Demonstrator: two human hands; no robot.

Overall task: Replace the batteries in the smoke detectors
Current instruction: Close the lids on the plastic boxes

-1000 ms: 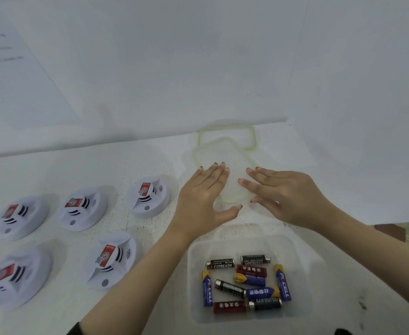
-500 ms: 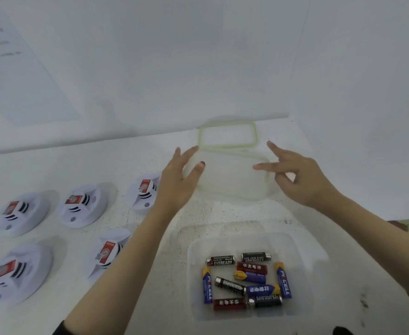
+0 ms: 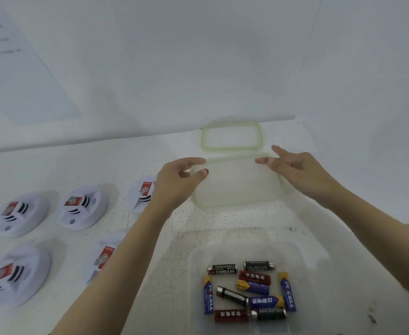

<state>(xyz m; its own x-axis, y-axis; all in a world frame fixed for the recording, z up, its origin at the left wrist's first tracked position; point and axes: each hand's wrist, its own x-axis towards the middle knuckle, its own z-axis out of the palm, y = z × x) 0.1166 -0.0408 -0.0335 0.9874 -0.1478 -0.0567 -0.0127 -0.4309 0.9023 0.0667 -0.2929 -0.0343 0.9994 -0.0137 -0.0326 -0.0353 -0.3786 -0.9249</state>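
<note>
Several white round smoke detectors [image 3: 82, 207] with red labels lie on the white table at the left. A clear plastic container [image 3: 302, 257] at the bottom centre holds several loose AA batteries [image 3: 249, 291]. Beyond it is a clear lid [image 3: 237, 184] with a green seal. My left hand [image 3: 177, 187] pinches the lid's left far corner between thumb and fingers. At the lid's far right edge is my right hand [image 3: 302, 172], its fingers spread and straight, the tips touching the rim. My left forearm covers parts of two detectors.
A second green-rimmed lid [image 3: 231, 136] lies flat against the back wall, just behind the first. White walls close the table at the back and right. A sheet of paper [image 3: 17, 68] hangs on the wall at the left.
My hands went from lying flat on the lid to taking its edges. The lid has shifted slightly toward me and to the right.
</note>
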